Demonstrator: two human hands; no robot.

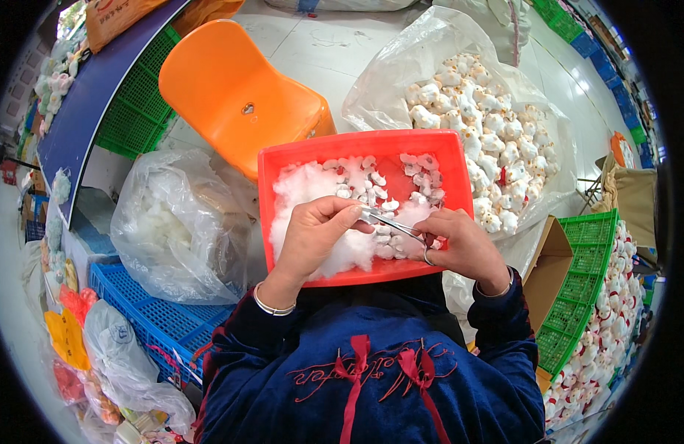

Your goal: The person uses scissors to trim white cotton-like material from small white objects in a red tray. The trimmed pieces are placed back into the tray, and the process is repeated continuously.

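Scissor-handled metal tool (396, 223) gripped in the right hand (460, 240), tip angled toward the left hand (316, 229). Left thumb and forefinger pinched together at that tip on a small pale piece (367, 214), mostly hidden. Both hands above the red tray (356, 140), over white fluff (312, 185) and loose white-and-grey pieces (425, 174). Beyond, to the right, a big clear bag (386, 81) of white plush shapes (497, 140); ahead to the left, an orange chair (246, 96).
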